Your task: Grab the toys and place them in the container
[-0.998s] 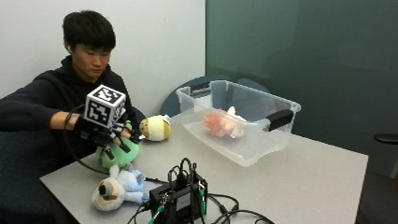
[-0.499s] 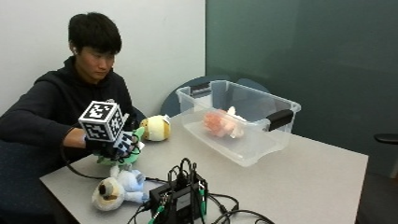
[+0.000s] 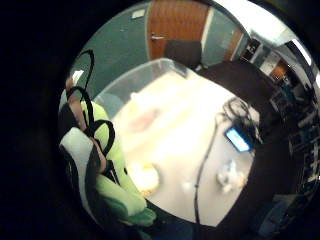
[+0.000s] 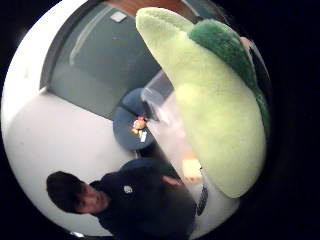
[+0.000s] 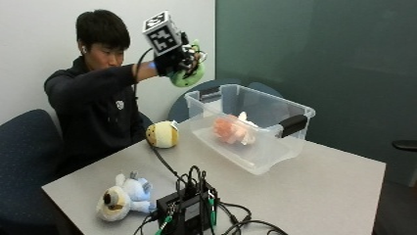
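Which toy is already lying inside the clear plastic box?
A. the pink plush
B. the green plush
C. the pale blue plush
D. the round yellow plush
A: the pink plush lies on the floor of the clear plastic box, while the green plush is held up in the gloved right hand, and the yellow plush and the pale blue plush lie on the table.

Container (image 5: 257,128) sat on table (image 5: 326,186), far side, w/ one toy (image 5: 231,129) inside. Round toy (image 5: 162,134) lay just beside container, near person. Another toy (image 5: 125,196) near front edge, beside electronics box (image 5: 189,208). Right hand (image 5: 176,56) held plush (image 5: 187,74) high above table, near container's end.
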Available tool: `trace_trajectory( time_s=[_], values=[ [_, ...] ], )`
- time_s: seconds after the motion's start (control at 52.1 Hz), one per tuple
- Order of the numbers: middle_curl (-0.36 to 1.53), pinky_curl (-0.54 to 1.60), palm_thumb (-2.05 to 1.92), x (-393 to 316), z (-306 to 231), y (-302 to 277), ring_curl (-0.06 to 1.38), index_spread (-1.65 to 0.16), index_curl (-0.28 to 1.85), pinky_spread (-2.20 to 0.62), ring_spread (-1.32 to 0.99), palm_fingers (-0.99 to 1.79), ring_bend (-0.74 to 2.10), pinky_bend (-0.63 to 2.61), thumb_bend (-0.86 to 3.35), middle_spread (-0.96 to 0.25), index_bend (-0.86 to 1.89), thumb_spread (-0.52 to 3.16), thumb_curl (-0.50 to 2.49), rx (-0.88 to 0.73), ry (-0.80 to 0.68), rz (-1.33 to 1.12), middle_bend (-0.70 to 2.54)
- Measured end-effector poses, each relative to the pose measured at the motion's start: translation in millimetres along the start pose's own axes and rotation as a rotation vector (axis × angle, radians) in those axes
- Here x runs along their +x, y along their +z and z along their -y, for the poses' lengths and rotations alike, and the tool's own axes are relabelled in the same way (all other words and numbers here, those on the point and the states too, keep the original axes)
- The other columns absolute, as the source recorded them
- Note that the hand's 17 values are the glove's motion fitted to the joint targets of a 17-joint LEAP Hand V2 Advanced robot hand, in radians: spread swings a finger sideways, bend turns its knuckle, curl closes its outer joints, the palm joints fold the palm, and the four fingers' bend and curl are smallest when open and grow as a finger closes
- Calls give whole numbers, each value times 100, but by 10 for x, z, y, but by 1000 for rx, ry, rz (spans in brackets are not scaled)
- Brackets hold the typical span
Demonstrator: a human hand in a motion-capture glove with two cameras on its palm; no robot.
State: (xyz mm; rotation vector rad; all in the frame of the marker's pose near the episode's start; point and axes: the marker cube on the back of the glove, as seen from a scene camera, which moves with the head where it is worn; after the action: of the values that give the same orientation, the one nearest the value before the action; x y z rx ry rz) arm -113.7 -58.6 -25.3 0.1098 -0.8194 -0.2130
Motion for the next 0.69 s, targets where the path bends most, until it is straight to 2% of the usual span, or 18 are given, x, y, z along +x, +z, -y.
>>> trace_trajectory(
  time_s=[0.096, 0.211, 0.23, 0.269, 0.288, 0.307, 0.326, 0.365, 0.442, 0.557, 0.691],
  values=[
    [68, 52, 75, -515, 363, 550, 58, -48, 32, -34, -35, 92, 134, 117, 18, -26, 44, 30, 84, -66, -6, 19, 102],
    [69, 54, 71, -1030, 349, 1404, 60, -44, 34, -34, -34, 69, 135, 124, 12, -27, 31, 32, 86, -450, -79, -41, 90],
    [65, 53, 64, -1039, 328, 1462, 59, -42, 32, -33, -33, 54, 133, 124, 9, -25, 25, 46, 83, -509, -91, -44, 78],
    [63, 55, 47, -1015, 291, 1517, 57, -38, 35, -26, -29, -3, 116, 121, -3, -22, 20, 63, 76, -579, -110, -48, 65],
    [60, 58, 41, -990, 281, 1515, 59, -36, 38, -24, -27, -17, 112, 124, -6, -20, 23, 68, 73, -585, -112, -47, 56],
    [58, 56, 33, -958, 277, 1492, 54, -35, 37, -20, -22, -36, 96, 120, -10, -17, 24, 72, 70, -573, -108, -46, 51],
    [55, 53, 29, -923, 277, 1453, 50, -34, 35, -17, -20, -42, 86, 118, -10, -15, 22, 75, 68, -549, -101, -44, 45],
    [51, 48, 22, -845, 277, 1342, 43, -32, 33, -13, -16, -43, 69, 112, -10, -12, 20, 82, 64, -488, -85, -49, 38],
    [46, 42, 13, -640, 270, 1012, 34, -31, 32, -7, -11, -30, 52, 103, -7, -8, 17, 92, 58, -346, -30, -53, 29],
    [44, 37, 11, -98, 123, 431, 29, -31, 34, -2, -7, -7, 48, 88, -3, -4, 22, 103, 52, -200, 104, -158, 25],
    [44, 32, 13, 568, -325, -147, 29, -31, 36, 1, -7, 9, 52, 78, -1, -3, 24, 113, 48, -82, 267, -327, 26]
  ],
)
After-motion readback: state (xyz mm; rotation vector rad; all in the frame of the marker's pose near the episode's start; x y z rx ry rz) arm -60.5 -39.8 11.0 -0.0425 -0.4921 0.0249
